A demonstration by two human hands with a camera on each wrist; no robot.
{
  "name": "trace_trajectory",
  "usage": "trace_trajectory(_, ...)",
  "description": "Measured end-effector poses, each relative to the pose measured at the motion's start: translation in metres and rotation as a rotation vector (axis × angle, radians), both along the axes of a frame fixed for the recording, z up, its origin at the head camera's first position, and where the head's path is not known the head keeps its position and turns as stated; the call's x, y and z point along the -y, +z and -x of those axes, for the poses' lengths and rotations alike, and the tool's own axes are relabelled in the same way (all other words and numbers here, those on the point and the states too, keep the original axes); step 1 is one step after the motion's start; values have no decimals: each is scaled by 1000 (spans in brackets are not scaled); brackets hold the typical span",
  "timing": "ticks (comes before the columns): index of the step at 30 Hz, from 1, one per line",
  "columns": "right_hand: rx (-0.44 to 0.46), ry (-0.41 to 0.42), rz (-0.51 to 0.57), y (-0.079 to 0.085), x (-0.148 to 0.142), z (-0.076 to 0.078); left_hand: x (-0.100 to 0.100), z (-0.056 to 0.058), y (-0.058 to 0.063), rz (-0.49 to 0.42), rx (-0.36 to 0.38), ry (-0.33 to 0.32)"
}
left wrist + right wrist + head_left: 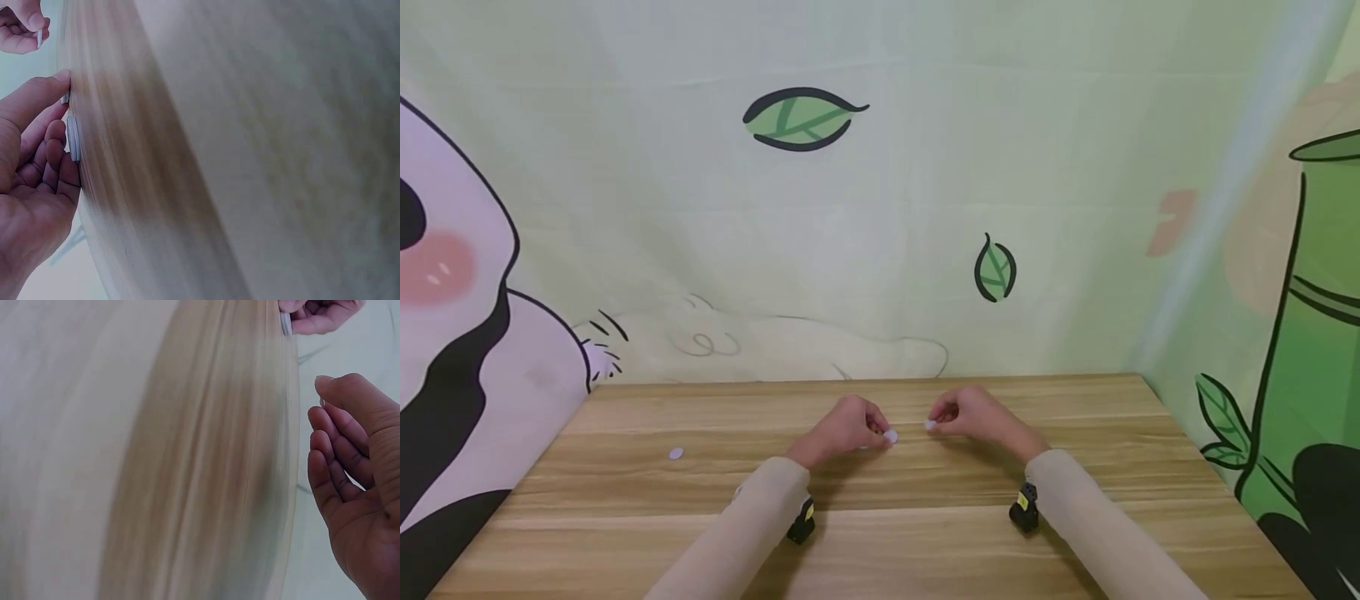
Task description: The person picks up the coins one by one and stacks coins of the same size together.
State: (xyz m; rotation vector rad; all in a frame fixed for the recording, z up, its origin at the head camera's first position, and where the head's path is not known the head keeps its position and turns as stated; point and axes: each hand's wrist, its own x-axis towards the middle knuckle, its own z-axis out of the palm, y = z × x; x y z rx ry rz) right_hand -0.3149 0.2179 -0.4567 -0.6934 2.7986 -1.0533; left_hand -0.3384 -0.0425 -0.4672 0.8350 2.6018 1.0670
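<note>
Between thumb and fingertip, my left hand (848, 427) pinches a small white disc (891, 436) close over the wooden table. Under that hand, more white discs (74, 139) lie flat in a low stack beside its curled fingers; the hand mostly hides them in the head view. My right hand (976, 412) pinches another small white disc (931, 424), held a short way to the right of the left hand's disc. In the right wrist view only a thin edge of the right hand's disc (322, 402) shows between thumb and forefinger.
A single white disc (676, 453) lies on the wooden table (925, 546) to the left of both hands. Behind the table's far edge hangs a pale green cloth backdrop (910, 167) printed with leaves and cartoon figures. Black wrist cameras (1024, 508) sit beneath both sleeves.
</note>
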Motion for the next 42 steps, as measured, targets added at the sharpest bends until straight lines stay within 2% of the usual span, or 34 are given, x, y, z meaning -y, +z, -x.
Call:
trace_trajectory(6,11,17,-20,2,12,-1,-2,3,-2,9,-12,-18)
trace_trajectory(10,13,44,-20,-3,19,1,-3,3,-2,9,-4,-20)
trace_trajectory(18,26,30,-29,-11,26,2,-5,2,-2,-10,16,-31)
trace_trajectory(24,4,45,-67,-10,28,3,-6,2,-2,-8,25,-30)
trace_trajectory(29,22,40,-79,-6,32,3,-5,2,-3,-6,40,-29)
trace_trajectory(34,49,37,-76,-4,34,5,-3,1,-2,-9,46,-28)
trace_trajectory(42,45,48,-63,-2,34,7,0,0,1,-19,47,-26)
